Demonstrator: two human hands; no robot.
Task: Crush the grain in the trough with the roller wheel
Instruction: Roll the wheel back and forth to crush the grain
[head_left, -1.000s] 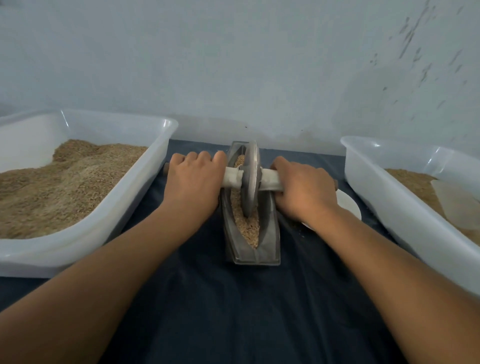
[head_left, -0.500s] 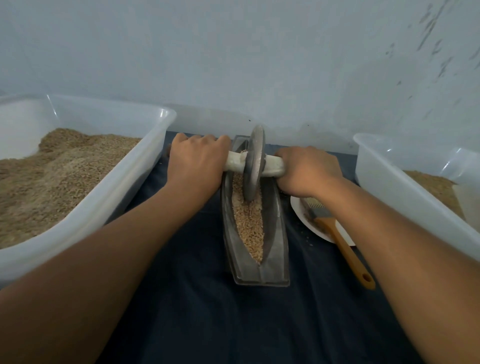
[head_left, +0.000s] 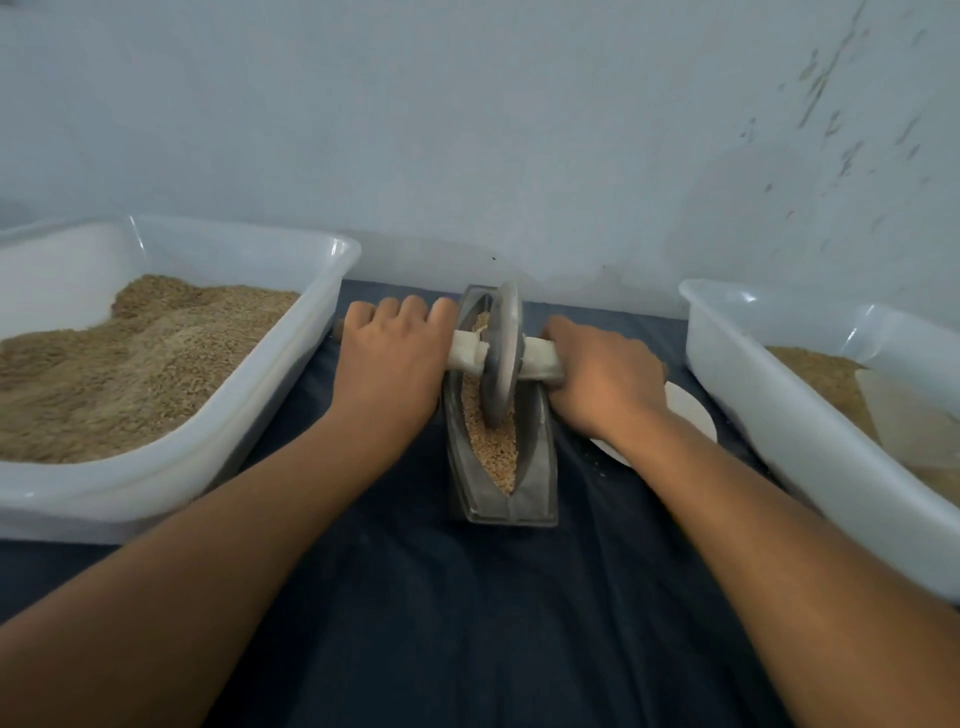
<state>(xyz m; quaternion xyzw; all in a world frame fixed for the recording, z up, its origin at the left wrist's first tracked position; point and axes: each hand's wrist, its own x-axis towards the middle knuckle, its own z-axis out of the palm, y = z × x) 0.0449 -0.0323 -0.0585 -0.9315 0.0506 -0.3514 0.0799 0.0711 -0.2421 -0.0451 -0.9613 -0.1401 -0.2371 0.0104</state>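
We see a pale wall (head_left: 467, 130) filling the upper half, marked with dark flecks at its right side. Below it a dark cloth (head_left: 467, 623) covers the surface. A big white tub (head_left: 291, 374) on our left holds a heap of brown grain, its near left part cut off by the frame edge. A second white tub (head_left: 810, 431) on our right is also cut off, and a pale sheet inside it is hard to identify. Between them stands the narrow grey trough (head_left: 540, 467), lengthwise away from us, with grain (head_left: 493, 447) along its groove. The roller wheel (head_left: 501, 358) stands upright in the groove at the trough's far half, its lower rim sunk in the grain. Our left hand (head_left: 389, 358) is curled round the left end of the pale axle (head_left: 467, 356), and our right hand (head_left: 602, 379) grips the right end. Our fingertips are hidden under the handles. A white plate (head_left: 685, 410) peeks from behind the right wrist, mostly covered.
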